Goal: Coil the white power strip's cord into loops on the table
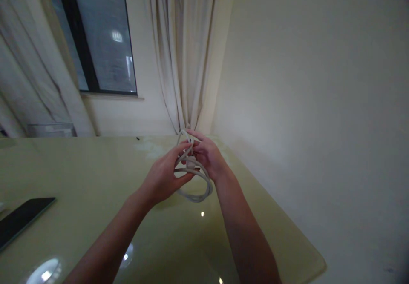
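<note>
- Firstly, at the far left, a pale curtain hung in slanting folds; near its foot, at the table's far edge, stood a clear, flat-sided object, its details too blurred to identify.
- Below these, a flat black slab lay at the left of the table, whose glossy, yellowish-green top bore bright reflections of lamps.
- Beyond the table, a dark-framed window was set in the back wall.
- To the right of the window's foot, a small dark piece rested near the table's far edge.
- The left hand reached in with its thumb below and its fingers above, pinching the left side of the coil.
- Behind the hands, a second curtain fell in upright folds, narrowing toward its base.
- Between the two hands, a whitish cable was held up over the table in loose loops, the lowest hanging beneath the fingers; a pale block sat within the loops.
- The right hand met the upper right of the coil with bent fingers, the index extended toward the top loop; overlap prevented telling whether it pinched the strands.
- Rightmost, a plain pale wall bordered the table.
</note>
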`<move>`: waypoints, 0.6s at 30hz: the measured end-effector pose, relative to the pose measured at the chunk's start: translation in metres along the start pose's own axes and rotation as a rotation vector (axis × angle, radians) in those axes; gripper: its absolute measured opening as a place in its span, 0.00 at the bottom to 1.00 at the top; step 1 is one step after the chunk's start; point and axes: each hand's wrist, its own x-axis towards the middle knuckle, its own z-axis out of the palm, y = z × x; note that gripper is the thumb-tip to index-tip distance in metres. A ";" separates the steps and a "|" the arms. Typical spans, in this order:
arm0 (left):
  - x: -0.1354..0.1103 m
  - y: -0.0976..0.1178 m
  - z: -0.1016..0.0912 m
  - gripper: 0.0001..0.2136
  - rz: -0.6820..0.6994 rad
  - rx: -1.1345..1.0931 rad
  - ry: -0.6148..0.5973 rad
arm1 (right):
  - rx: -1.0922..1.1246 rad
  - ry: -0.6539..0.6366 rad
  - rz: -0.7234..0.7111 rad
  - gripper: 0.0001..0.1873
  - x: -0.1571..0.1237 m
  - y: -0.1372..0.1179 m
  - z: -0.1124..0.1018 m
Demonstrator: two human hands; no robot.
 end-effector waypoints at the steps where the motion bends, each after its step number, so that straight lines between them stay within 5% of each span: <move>1: 0.000 -0.002 0.000 0.36 0.010 0.046 -0.004 | 0.055 0.000 0.046 0.28 0.000 -0.002 0.001; 5: 0.000 -0.006 -0.003 0.37 0.163 0.232 -0.036 | 0.069 0.042 0.181 0.17 0.002 -0.001 0.004; 14: 0.004 -0.008 -0.026 0.19 0.241 0.192 -0.037 | -0.429 0.210 -0.177 0.18 0.011 0.002 -0.023; 18: 0.003 -0.003 -0.021 0.15 0.273 0.157 -0.047 | -0.112 0.331 -0.228 0.22 0.016 0.001 -0.021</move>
